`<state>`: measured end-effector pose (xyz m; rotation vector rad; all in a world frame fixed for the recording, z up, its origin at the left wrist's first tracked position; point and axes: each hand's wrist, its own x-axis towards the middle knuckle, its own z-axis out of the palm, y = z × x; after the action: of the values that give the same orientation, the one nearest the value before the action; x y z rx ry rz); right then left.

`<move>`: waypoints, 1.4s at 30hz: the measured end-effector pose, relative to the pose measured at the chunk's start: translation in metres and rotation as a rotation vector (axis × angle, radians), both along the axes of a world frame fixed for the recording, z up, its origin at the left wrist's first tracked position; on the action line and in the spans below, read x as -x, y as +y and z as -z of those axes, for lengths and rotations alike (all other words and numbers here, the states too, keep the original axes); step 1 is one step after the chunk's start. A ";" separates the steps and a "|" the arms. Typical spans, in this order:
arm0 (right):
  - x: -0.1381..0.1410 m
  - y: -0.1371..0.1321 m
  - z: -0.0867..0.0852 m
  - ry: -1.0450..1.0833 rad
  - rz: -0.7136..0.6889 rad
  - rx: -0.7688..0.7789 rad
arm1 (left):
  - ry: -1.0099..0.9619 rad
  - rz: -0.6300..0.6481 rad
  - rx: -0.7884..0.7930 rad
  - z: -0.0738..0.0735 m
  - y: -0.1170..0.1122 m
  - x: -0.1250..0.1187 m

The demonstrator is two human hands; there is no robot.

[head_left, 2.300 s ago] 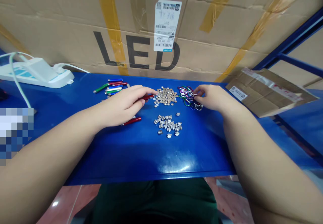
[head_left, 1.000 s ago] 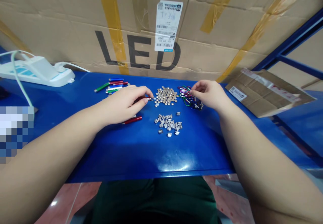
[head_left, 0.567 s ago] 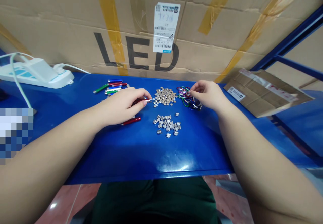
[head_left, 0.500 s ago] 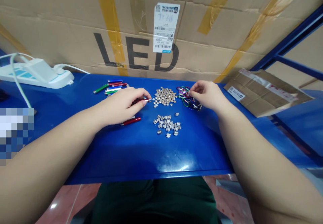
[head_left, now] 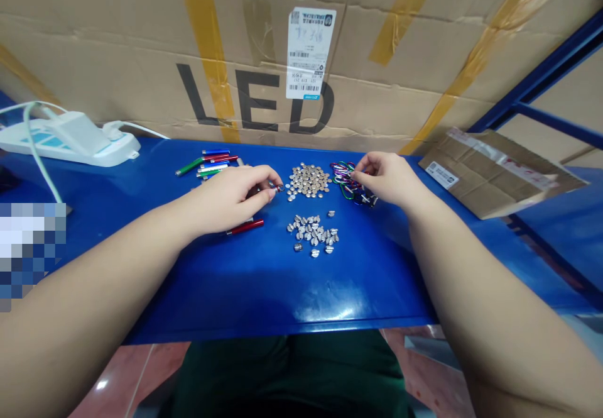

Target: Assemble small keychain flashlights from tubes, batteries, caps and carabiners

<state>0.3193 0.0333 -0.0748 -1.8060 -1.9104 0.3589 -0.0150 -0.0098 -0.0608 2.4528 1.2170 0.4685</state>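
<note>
My left hand is closed in a pinch around a slim red metal tube. Its silvery end shows past the fingertips, while the palm side is mostly hidden. Another red tube lies just below this hand. My right hand reaches into a heap of coloured carabiners, thumb and forefinger pinched on one. Between the hands is a pile of small round flat metal pieces, like button cells. Nearer to me lie several small silver caps.
Green, blue and red tubes lie beyond my left hand. A white power strip with cables sits at the far left. A big cardboard box walls off the back of the blue table. A smaller carton is at right.
The red tube in my left hand has turned, so less of its red body shows and its end faces more outward. My right hand stays at the carabiners.
</note>
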 end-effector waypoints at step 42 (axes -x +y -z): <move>0.072 -0.050 0.001 0.949 -0.613 0.512 | -0.234 0.189 -0.116 0.014 -0.006 -0.018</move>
<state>0.2478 -0.0163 -0.0763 -0.8881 -1.6344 1.6831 0.0033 -0.0158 -0.0753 2.4919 0.8773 0.7651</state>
